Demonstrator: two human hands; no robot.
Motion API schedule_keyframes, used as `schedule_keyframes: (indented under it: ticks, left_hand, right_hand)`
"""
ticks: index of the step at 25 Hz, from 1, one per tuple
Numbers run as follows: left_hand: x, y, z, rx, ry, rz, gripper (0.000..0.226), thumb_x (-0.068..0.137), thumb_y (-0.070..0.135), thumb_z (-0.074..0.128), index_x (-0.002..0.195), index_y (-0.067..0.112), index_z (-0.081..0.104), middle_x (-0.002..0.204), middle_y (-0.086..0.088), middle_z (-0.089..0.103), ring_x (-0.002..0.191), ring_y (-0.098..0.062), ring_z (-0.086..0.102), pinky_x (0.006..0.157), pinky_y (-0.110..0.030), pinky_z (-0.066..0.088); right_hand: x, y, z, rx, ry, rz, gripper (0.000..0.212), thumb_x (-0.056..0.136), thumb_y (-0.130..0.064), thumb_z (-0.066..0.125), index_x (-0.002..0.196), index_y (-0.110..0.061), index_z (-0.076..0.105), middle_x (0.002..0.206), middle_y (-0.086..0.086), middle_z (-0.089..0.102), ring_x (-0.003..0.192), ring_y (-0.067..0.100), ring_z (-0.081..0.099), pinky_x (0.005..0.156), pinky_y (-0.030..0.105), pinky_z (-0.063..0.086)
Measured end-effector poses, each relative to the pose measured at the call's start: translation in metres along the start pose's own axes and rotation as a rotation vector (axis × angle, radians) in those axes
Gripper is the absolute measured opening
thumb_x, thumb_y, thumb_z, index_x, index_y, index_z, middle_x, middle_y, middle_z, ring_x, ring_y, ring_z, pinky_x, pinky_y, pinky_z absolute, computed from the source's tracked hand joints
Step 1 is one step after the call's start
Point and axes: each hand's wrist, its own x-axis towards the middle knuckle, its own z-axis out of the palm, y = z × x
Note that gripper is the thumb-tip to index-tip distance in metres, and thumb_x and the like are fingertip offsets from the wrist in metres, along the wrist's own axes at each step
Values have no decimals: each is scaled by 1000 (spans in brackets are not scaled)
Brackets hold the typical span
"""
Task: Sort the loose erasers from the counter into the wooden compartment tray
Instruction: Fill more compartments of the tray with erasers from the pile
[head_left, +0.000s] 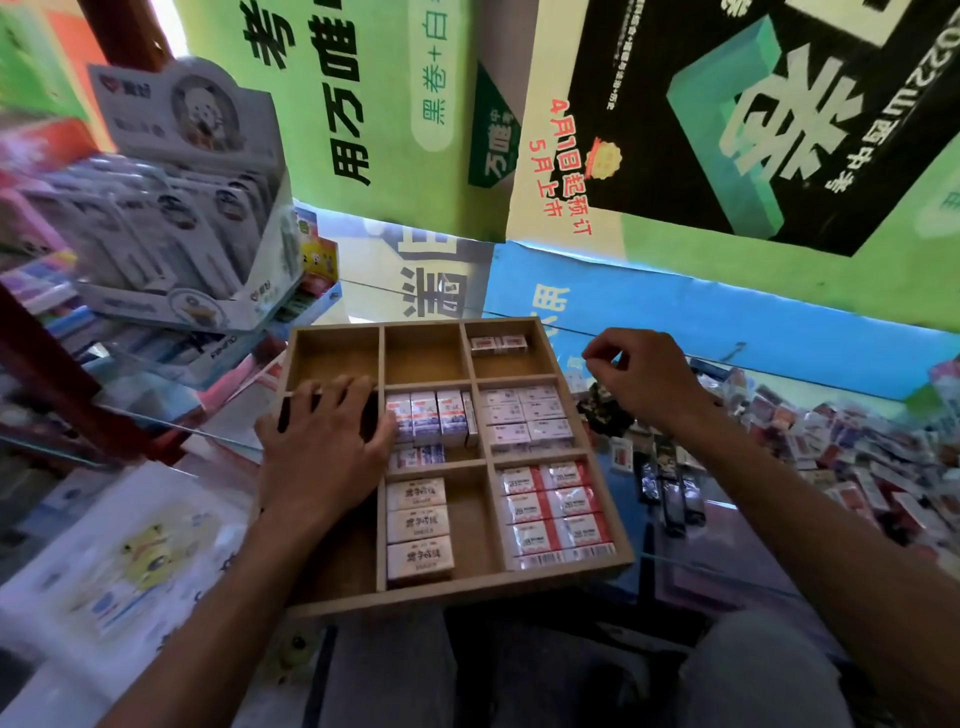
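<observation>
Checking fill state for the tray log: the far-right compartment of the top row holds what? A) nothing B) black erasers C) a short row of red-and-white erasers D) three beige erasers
C: a short row of red-and-white erasers lies in the far-right compartment of the wooden tray; the two other top-row compartments look empty.

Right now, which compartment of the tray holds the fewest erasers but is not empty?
The far right compartment of the wooden tray: it holds only one short row of erasers; the other stocked compartments hold more.

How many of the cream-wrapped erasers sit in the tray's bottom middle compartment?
3, stacked in one column along the compartment's left side: far one, middle one, near one. The compartment's right half shows bare wood, so none looks hidden.
</observation>
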Motion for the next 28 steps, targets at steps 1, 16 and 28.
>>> schedule_keyframes:
  ticks: [1,16,28]
  left_hand:
    - [-1,1,0,-5,5,-3,51,96,55,39,142,33,33,151,2,35,139,-23,26,104,-56,28]
    - [0,4,0,-6,-1,-29,54,97,53,41,146,31,33,153,0,35,141,-24,25,106,-57,27]
    - [2,2,4,2,18,-20,53,97,52,43,144,30,34,151,-1,38,140,-25,27,104,-58,29]
  right_hand:
    - [-18,11,-10,-29,-63,15,8,84,-14,69,89,-19,74,84,-5,70,69,7,57,68,24,38]
    - [-85,23,-9,-571,-287,-84,55,86,-66,51,132,-36,52,125,-1,61,124,26,44,97,41,31]
    - [-80,24,-10,78,-97,239,21,95,-21,50,87,-15,69,81,-2,64,60,1,54,56,24,37]
